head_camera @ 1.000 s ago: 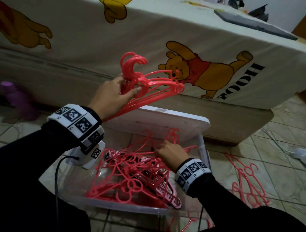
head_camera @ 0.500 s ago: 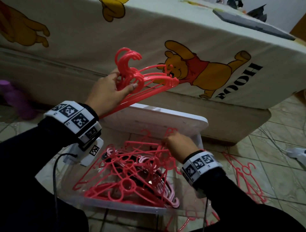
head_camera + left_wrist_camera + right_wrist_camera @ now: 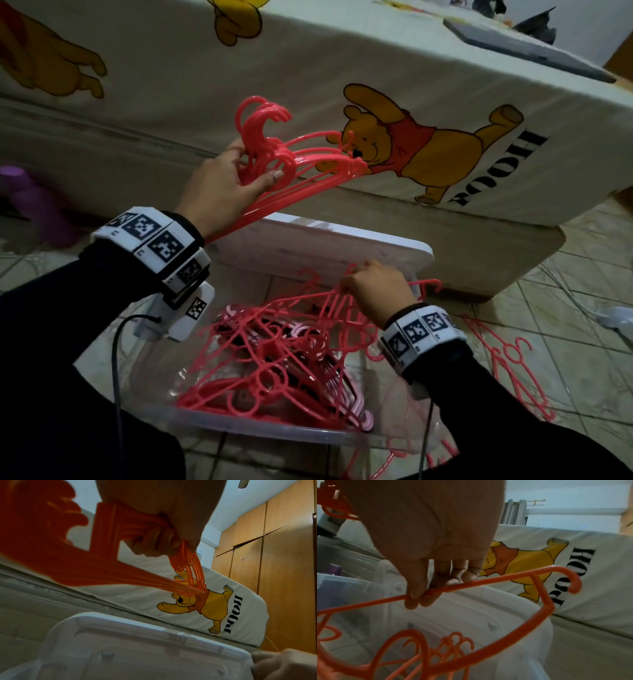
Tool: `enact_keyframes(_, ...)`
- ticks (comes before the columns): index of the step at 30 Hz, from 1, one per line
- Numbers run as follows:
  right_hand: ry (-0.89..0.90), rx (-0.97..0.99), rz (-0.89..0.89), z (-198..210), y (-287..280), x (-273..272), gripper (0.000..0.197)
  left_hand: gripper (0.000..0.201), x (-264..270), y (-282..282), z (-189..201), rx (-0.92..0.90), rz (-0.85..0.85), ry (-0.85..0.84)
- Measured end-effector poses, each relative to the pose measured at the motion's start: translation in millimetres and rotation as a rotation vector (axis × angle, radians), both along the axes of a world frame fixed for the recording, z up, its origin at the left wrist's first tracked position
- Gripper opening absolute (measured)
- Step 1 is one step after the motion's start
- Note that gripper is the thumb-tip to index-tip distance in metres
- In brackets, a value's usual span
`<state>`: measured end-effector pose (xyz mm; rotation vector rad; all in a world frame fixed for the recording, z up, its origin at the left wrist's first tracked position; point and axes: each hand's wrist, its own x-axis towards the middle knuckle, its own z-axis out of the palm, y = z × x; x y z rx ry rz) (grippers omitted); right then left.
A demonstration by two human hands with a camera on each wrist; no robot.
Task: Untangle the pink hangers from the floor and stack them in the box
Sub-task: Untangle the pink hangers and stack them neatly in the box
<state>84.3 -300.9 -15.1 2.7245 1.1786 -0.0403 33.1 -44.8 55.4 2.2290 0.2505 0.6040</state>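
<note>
My left hand point(image 3: 236, 178) grips a stacked bundle of pink hangers point(image 3: 301, 161) by their necks, held up above the box; the left wrist view shows my fingers point(image 3: 154, 540) curled round that bundle point(image 3: 106, 561). A clear plastic box point(image 3: 260, 428) on the floor holds a tangled heap of pink hangers point(image 3: 274, 356). My right hand point(image 3: 373, 291) pinches the bar of one hanger point(image 3: 488, 581) at the far side of the heap and lifts it; thumb and fingers point(image 3: 419, 596) close on the bar.
The box's white lid point(image 3: 325, 240) leans behind the box against a bed with a cartoon-bear sheet point(image 3: 411, 144). More pink hangers point(image 3: 513, 373) lie on the tiled floor at the right. A purple object point(image 3: 30, 202) sits at the left. A cable point(image 3: 116, 359) hangs from my left wrist.
My right hand has risen from inside the heap to its far edge, lifting one hanger. The left hand has moved the bundle slightly up.
</note>
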Motion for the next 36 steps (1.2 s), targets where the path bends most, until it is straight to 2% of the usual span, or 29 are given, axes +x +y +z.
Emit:
enact_keyframes(9, 0.045, -0.123, 0.03, -19, 14, -19, 0.03, 0.048, -1, -3, -2, 0.06, -0.028, 0.027)
enact_keyframes(17, 0.041, 0.045, 0.009, -9, 7, -12, 0.026, 0.051, -1, -1, -1, 0.02, -0.024, 0.014)
enact_keyframes(21, 0.153, 0.284, -0.109, 15, -6, 6, 0.021, 0.062, 0, 1, 0, 0.008, -0.003, 0.017)
enact_keyframes(25, 0.359, 0.769, -0.225, 32, -19, 20, 0.015, 0.078, 0, 1, 0, -0.036, -0.013, 0.033)
enact_keyframes(30, 0.74, 1.284, -0.327, 42, -7, 12, 0.022, 0.082, 0, -9, -8, -0.093, -0.074, 0.053)
enact_keyframes(33, 0.934, 1.442, -0.386, 38, 10, 2, 0.022, 0.084, 2, -22, -14, -0.154, -0.118, 0.06)
enact_keyframes(36, 1.113, 1.568, -0.441, 37, 21, -6, 0.022, 0.078, 4, -33, -17, -0.237, -0.173, 0.055)
